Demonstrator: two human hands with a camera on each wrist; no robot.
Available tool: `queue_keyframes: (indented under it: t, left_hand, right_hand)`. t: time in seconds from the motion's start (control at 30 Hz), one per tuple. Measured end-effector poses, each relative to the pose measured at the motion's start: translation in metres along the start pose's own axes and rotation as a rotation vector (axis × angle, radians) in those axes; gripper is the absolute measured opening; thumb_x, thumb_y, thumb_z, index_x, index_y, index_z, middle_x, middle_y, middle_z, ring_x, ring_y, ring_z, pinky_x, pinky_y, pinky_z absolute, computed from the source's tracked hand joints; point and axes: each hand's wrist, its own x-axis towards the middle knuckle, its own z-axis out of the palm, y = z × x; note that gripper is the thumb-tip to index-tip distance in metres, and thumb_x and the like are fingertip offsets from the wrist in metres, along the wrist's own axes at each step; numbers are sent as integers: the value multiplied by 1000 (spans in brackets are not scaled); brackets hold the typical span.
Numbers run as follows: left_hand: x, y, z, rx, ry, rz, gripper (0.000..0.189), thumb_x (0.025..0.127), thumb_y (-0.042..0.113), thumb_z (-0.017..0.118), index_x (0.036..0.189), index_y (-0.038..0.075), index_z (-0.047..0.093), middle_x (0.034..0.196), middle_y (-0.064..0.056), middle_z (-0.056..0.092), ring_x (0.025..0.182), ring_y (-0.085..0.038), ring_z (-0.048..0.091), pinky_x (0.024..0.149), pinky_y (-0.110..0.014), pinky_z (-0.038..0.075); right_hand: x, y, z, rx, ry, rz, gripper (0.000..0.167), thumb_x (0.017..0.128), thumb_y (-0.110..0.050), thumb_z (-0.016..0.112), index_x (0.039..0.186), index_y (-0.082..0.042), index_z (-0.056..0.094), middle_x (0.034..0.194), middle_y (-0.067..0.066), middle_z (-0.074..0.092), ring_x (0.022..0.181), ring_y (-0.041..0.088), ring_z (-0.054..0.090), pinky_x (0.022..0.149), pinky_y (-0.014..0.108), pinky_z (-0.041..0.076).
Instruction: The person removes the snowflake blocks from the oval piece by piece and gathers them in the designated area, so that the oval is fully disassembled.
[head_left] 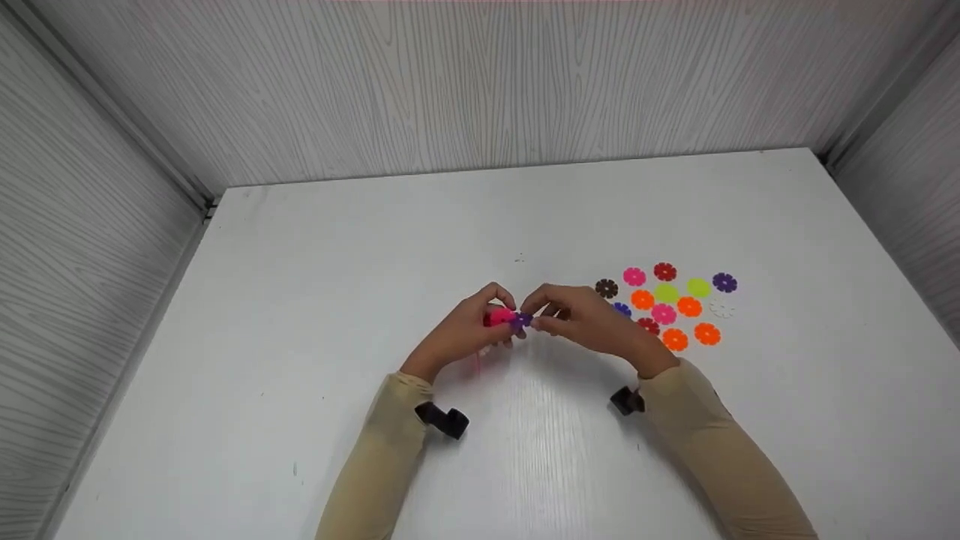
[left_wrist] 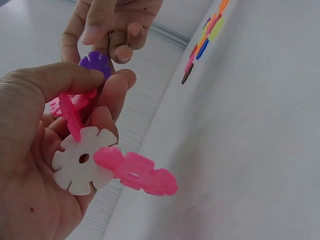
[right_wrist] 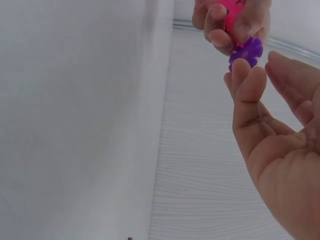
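Observation:
My left hand [head_left: 463,328] holds a chain of joined flower-shaped interlocking discs. In the left wrist view, its thumb and fingers pinch near a purple disc [left_wrist: 95,65]. Pink discs [left_wrist: 72,117] lie within the grasp, partly hidden by the fingers. A white disc [left_wrist: 82,160] rests by the palm, with another pink disc [left_wrist: 137,172] slotted into its edge and sticking outward. My right hand [head_left: 581,319] is at the far side of the purple disc. Its fingertips [right_wrist: 250,87] overlap the disc in the right wrist view, with a gap between thumb and fingers; contact is unclear.
Several loose discs lie flat on the white table [head_left: 360,262], right of the hands, among them a brown disc [head_left: 607,288], an orange disc [head_left: 707,334] and a clear disc [head_left: 722,307]. Wood-grain panels [head_left: 480,82] border the table's back and sides.

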Motion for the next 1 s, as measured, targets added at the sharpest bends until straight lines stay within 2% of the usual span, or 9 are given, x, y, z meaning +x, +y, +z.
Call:
queue_keyframes:
  t: [0.2, 0.3, 0.43, 0.63, 0.8, 0.9, 1.0]
  left_hand:
    - [-1, 1, 1, -21, -27, 9, 23, 94, 16, 60, 112, 12, 47, 100, -15, 73, 73, -13, 62, 68, -24, 48]
    - [-1, 0, 1, -41, -44, 11, 24, 94, 16, 61, 112, 11, 47, 100, -20, 72, 72, -16, 61, 68, -24, 48]
    - [-1, 0, 2, -60, -59, 19, 25, 93, 17, 62, 112, 10, 47, 101, -22, 71, 75, -19, 63, 69, -24, 48]
    - [-2, 0, 3, -40, -54, 27, 30, 91, 19, 65, 114, 9, 47, 99, -14, 70, 83, -16, 62, 77, -24, 50]
    - [-2, 1, 3, 27, -32, 31, 37, 89, 21, 66, 118, 12, 45, 98, -5, 58, 88, -15, 54, 77, -26, 47]
    - [-1, 1, 3, 113, 6, 39, 39, 90, 22, 66, 121, 14, 43, 103, -5, 58, 90, -15, 54, 76, -26, 47]
    - [0, 1, 4, 171, 67, 60, 38, 91, 22, 65, 123, 16, 44, 104, -5, 62, 85, -16, 56, 73, -26, 48]
  right_hand:
    - [1, 3, 2, 40, -38, -5, 25, 94, -12, 61, 119, -13, 64, 114, 6, 69, 94, 26, 69, 82, 26, 55]
    - [1, 4, 4, 38, -58, -11, 26, 94, -11, 61, 120, -14, 64, 112, 6, 70, 94, 24, 68, 82, 25, 55]
    - [1, 4, 4, 24, -46, -31, 24, 94, -11, 61, 117, -12, 67, 107, 7, 71, 90, 25, 68, 80, 24, 54]
    - [1, 4, 4, -47, 18, -49, 20, 95, -15, 61, 112, -12, 70, 106, 8, 72, 84, 22, 66, 77, 25, 53]
    - [0, 5, 4, -115, 101, -58, 18, 94, -17, 62, 108, -11, 71, 102, 10, 73, 78, 17, 65, 73, 24, 54]
    - [0, 4, 4, -149, 178, -57, 16, 93, -17, 63, 106, -10, 71, 94, 9, 74, 71, 15, 63, 69, 22, 53]
    - [0, 5, 4, -140, 240, -50, 16, 92, -15, 64, 104, -8, 72, 87, 11, 72, 66, 14, 62, 65, 21, 52]
